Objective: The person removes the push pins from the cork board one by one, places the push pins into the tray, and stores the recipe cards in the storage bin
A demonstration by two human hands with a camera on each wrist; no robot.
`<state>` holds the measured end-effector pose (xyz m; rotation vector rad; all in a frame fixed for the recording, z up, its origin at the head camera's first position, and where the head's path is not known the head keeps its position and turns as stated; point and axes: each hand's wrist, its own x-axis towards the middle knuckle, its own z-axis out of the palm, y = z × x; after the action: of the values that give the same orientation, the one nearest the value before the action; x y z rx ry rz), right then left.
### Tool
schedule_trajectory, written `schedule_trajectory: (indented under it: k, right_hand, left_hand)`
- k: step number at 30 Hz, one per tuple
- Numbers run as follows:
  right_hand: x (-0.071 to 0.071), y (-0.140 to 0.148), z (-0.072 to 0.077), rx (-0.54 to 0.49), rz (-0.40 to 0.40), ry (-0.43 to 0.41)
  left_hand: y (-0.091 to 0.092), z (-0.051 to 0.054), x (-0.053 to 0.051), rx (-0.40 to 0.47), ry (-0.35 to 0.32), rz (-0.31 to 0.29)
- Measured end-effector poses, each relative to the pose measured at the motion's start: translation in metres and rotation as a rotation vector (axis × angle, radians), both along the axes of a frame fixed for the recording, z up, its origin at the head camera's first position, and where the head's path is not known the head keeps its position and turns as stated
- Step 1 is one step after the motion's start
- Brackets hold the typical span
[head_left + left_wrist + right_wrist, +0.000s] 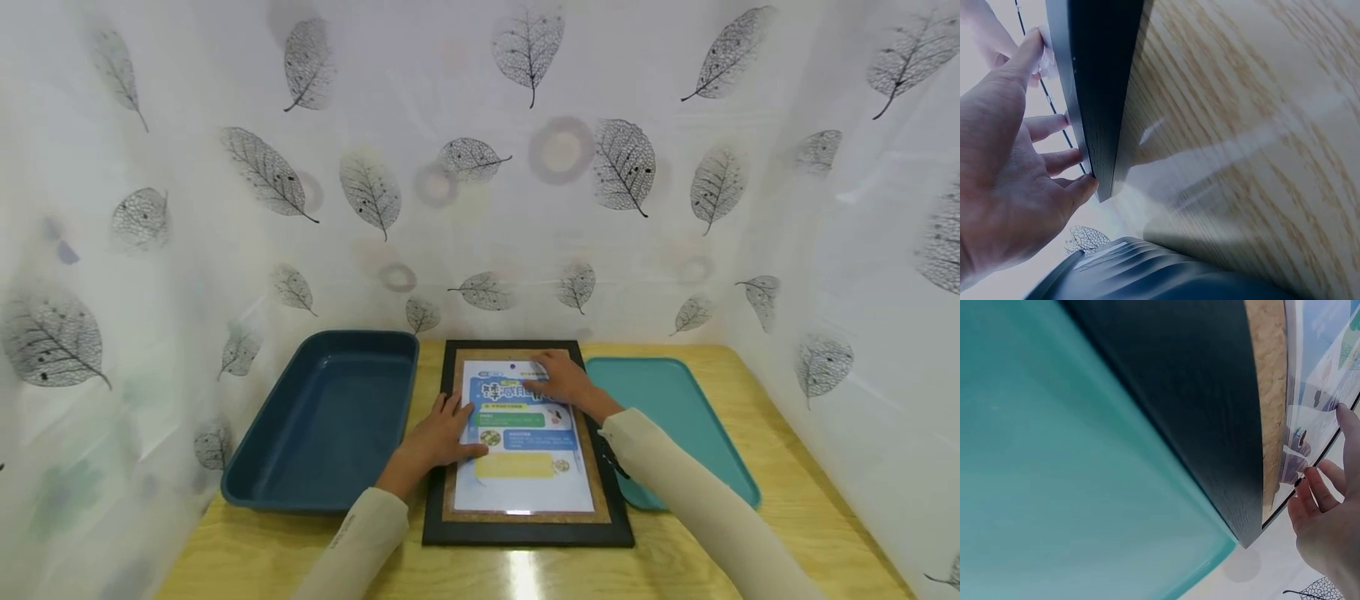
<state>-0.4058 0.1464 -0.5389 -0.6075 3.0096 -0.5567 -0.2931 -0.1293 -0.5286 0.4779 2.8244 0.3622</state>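
A cork board in a black frame lies on the table. On the cork sits a printed sheet with blue, green and yellow panels, glossy like plastic; a small purple dot, perhaps a pin, shows at its top middle. My left hand rests at the left side, fingers spread over the frame and the sheet's left edge. Across the upper right corner of the sheet lies my right hand, its fingers reaching left and touching the sheet. In the right wrist view, the fingertips meet the sheet near its top edge.
Left of the board stands a deep dark blue tray. A flat teal tray lies to the right, partly beneath my right forearm and against the frame. Behind the wooden table hangs a white leaf-print curtain, which also closes both sides.
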Motion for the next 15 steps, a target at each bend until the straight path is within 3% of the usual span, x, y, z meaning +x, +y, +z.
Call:
schedule_trajectory:
  k: [7,15]
  right_hand:
    - [-0.006,-0.002,-0.005,0.019,0.024,0.021]
    - [-0.014,-0.009,-0.009,-0.016,0.007,0.055]
  left_hand:
    - [0.001,-0.005,0.0,-0.002,-0.005,0.011]
    - [0.002,0.001,0.0,0.013,-0.02,0.024]
